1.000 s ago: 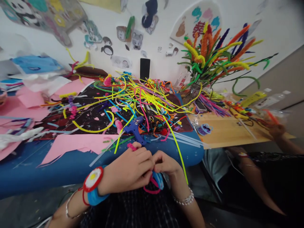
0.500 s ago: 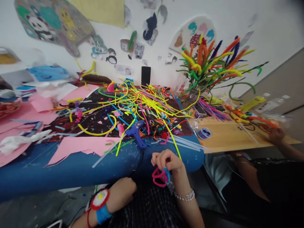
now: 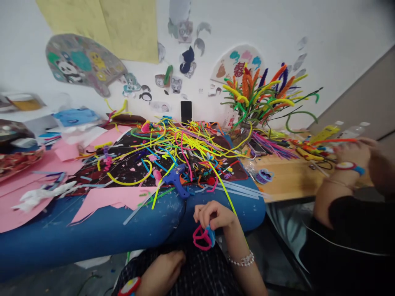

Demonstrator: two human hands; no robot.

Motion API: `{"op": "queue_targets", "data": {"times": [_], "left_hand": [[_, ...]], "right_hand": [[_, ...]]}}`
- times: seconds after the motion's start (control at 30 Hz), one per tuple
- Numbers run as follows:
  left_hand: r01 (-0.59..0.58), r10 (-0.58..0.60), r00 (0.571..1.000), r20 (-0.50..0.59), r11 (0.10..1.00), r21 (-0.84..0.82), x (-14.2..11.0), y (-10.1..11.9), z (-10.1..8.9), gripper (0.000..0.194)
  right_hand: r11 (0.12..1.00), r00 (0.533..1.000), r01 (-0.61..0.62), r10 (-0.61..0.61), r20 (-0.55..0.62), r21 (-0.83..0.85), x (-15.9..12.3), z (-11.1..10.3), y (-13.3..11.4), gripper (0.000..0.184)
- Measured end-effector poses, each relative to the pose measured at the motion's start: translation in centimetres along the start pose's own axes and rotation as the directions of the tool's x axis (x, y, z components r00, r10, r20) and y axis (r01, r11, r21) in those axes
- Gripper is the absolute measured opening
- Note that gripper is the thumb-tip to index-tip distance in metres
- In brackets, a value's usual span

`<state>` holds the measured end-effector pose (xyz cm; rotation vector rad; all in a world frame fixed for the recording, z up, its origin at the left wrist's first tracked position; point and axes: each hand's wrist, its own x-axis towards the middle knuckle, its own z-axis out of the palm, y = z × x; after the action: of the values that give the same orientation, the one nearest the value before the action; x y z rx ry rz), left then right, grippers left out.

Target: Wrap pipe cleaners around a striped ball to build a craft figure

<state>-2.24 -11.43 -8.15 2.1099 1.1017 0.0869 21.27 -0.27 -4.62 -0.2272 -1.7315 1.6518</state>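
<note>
My right hand point(image 3: 214, 214) is closed round a small pink and blue pipe-cleaner piece point(image 3: 203, 237), held just below the front edge of the blue table point(image 3: 101, 230). My left hand point(image 3: 162, 271) rests low on my lap on dark checked cloth, its fingers curled under and hidden. A blue glue gun point(image 3: 175, 180) lies on the table just beyond my right hand, among a heap of coloured pipe cleaners point(image 3: 182, 144).
Pink paper sheets point(image 3: 111, 197) lie at the table's front and left. A vase of pipe cleaners point(image 3: 262, 96) stands at the back right. A phone point(image 3: 186, 112) leans on the wall. Another person's hands point(image 3: 354, 154) work at the wooden table point(image 3: 290, 181) on the right.
My left hand let go of the pink and blue piece and dropped to my lap. My right hand keeps holding it. The view tilted upward, and the other person's hands rose.
</note>
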Motion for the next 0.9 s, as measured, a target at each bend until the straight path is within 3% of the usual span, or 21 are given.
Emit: {"op": "queue_targets", "data": {"times": [0.13, 0.23, 0.3, 0.43, 0.5, 0.57, 0.77, 0.9], "left_hand": [[-0.008, -0.004, 0.971, -0.241, 0.999, -0.052, -1.4, -1.3, 1.4, 0.031], [-0.107, 0.081, 0.933, -0.351, 0.993, -0.055, -1.4, -1.1, 0.6, 0.028], [-0.158, 0.126, 0.893, -0.431, 0.987, -0.039, -0.7, -0.4, -1.2, 0.027], [-0.145, 0.118, 0.783, -0.611, 0.989, 0.005, 2.1, 0.8, -6.9, 0.024], [-0.159, 0.142, 0.753, -0.643, 0.987, 0.031, 3.8, 1.1, -9.2, 0.031], [-0.187, 0.183, 0.755, -0.629, 0.98, 0.06, 5.2, 1.2, -10.4, 0.041], [-0.233, 0.233, 0.763, -0.604, 0.969, 0.08, 6.2, 1.1, -10.3, 0.066], [-0.318, 0.238, 0.723, -0.648, 0.948, -0.008, 5.3, 0.0, -11.0, 0.072]], "right_hand": [[1.0, 1.0, -0.016, 0.016, -0.008, -0.005, 0.1, 0.1, 0.0, 0.043], [1.0, 0.999, -0.026, 0.026, -0.033, -0.004, 0.2, 0.2, -0.1, 0.044], [1.0, 0.999, -0.028, 0.028, -0.043, 0.002, 0.1, 0.3, -0.1, 0.044], [0.999, 0.999, -0.028, 0.028, -0.043, 0.018, 0.0, 0.2, 0.1, 0.045], [0.999, 0.999, -0.024, 0.025, -0.044, 0.021, -0.1, 0.1, 0.2, 0.044], [1.0, 0.999, -0.017, 0.018, -0.048, 0.024, -0.1, 0.1, 0.3, 0.043], [1.0, 0.999, -0.008, 0.009, -0.032, 0.021, -0.1, 0.1, 0.7, 0.044], [1.0, 1.0, -0.008, 0.008, -0.029, 0.006, -0.2, 0.1, 0.7, 0.045]]}}
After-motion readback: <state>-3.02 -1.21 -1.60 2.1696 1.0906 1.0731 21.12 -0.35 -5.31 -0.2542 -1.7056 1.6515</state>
